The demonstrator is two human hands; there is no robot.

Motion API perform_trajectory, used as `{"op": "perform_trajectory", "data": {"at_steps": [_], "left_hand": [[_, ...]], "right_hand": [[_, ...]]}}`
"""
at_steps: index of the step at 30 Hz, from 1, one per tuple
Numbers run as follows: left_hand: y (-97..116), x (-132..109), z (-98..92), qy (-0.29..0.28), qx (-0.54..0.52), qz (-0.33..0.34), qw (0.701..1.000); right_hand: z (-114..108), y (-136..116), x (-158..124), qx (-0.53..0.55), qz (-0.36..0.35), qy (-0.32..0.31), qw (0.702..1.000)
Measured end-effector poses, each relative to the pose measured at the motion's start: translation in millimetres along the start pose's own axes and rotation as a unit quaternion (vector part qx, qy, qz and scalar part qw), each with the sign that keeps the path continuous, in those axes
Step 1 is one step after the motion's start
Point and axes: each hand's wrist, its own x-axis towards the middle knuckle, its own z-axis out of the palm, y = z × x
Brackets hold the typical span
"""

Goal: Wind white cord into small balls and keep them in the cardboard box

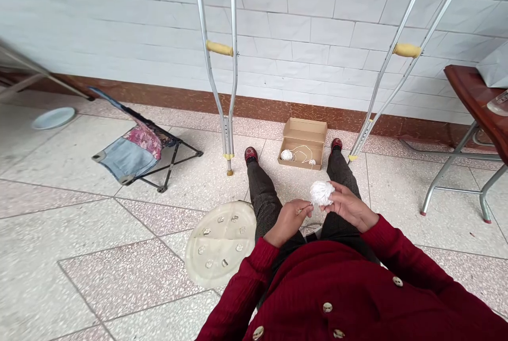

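In front of my lap, my right hand (348, 206) holds a bunched ball of white yarn (321, 193) between thumb and fingers. Close beside it, my left hand (292, 219) pinches a thin, stick-like thing (305, 208) whose tip points at the underside of the yarn; it is too small to tell its kind. On the floor beyond, an open cardboard box (305, 130) contains a wound ball of white yarn (286, 155), with a loose strand looping to a smaller white piece (312, 162).
Two metal crutches (227, 124) (373, 113) lean at the tiled wall. A folding stool (130, 156) stands on the left, a round plastic lid-like disc (216, 243) nearer me. A pale basin (53, 118) lies far left. A reddish-brown table (476, 92) is at right.
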Motion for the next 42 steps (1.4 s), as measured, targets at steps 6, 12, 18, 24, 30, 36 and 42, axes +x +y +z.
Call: {"op": "perform_trajectory", "data": {"at_steps": [6,12,18,24,30,36,42], "left_hand": [[21,-7,-2.5,-0.033,0.038,0.049,0.998],[22,4,-33.5,0.035,0.104,0.095,0.989],[19,19,-41.6,0.068,0.014,0.077,0.995],[6,21,-23.7,0.083,-0.068,0.015,0.994],[11,3,-4.7,-0.009,-0.055,0.001,0.998],[25,-2,-17.5,-0.01,0.032,0.053,0.998],[23,17,-48.1,0.023,0.038,0.085,0.995]], "right_hand": [[-28,12,36,-0.22,-0.139,0.178,0.949],[-26,45,27,-0.248,-0.007,0.014,0.969],[-16,22,3,-0.079,0.081,-0.118,0.987],[-6,0,2,0.013,0.044,-0.115,0.992],[-7,-9,27,-0.059,-0.074,0.043,0.995],[-31,25,45,-0.331,-0.129,0.165,0.92],[-23,46,22,-0.264,-0.008,0.015,0.964]]}}
